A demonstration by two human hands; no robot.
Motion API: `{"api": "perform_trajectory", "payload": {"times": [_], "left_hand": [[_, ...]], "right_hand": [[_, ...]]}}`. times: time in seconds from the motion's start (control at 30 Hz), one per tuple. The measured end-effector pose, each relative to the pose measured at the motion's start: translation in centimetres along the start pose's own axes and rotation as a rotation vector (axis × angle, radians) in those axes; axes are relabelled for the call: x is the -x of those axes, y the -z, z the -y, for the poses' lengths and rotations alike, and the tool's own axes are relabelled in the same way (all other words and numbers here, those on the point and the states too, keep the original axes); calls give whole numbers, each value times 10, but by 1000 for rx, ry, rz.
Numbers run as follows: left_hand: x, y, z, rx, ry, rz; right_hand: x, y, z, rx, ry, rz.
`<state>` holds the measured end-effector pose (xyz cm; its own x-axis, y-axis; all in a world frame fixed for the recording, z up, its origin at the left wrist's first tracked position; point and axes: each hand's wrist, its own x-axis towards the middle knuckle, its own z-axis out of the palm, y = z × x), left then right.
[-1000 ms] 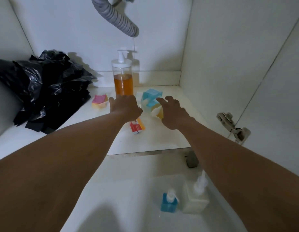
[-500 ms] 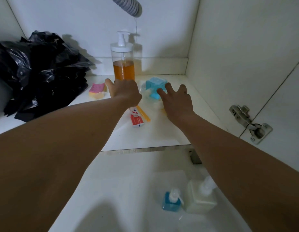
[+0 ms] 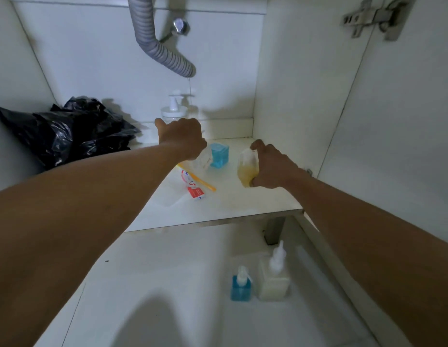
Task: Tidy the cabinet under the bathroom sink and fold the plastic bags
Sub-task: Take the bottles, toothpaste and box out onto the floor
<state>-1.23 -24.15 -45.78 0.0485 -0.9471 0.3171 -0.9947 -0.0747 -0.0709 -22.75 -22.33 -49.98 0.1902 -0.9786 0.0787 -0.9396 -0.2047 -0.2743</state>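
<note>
step: likely emptying shelf (image 3: 243, 204) | right hand (image 3: 270, 169) fingers clamped on yellow bottle (image 3: 246, 172) | left hand (image 3: 184, 139) fingers hidden, cannot tell | plastic bags (image 3: 67, 136) heaped well left of them, unfolded | next: lift bottle out upright

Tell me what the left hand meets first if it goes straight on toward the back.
The pump bottle, right behind the left hand; it may already touch it, depth is unclear.

The cabinet shelf (image 3: 243, 204) bears black plastic bags (image 3: 67, 136), a toothpaste tube (image 3: 195, 192), a toothbrush (image 3: 206, 184) and a blue container (image 3: 219, 155).
</note>
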Motion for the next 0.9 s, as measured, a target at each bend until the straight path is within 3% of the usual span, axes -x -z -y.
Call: {"api": "perform_trajectory", "payload": {"times": [0.13, 0.23, 0.37, 0.53, 0.63, 0.9], "left_hand": [[33, 30, -23, 61, -108, 69], [61, 36, -43, 128, -191, 204], [95, 25, -67, 227, -331, 510], [142, 5, -91, 186, -413, 720], [169, -20, -97, 154, -447, 759], [222, -86, -108, -4, -468, 645]], "right_hand": [[40, 16, -4, -116, -106, 237], [69, 19, -9, -5, -129, 394], [103, 6, -18, 134, -75, 481], [133, -39, -36, 163, -49, 570], [149, -68, -44, 120, -83, 653], [165, -154, -73, 189, -57, 634]]}}
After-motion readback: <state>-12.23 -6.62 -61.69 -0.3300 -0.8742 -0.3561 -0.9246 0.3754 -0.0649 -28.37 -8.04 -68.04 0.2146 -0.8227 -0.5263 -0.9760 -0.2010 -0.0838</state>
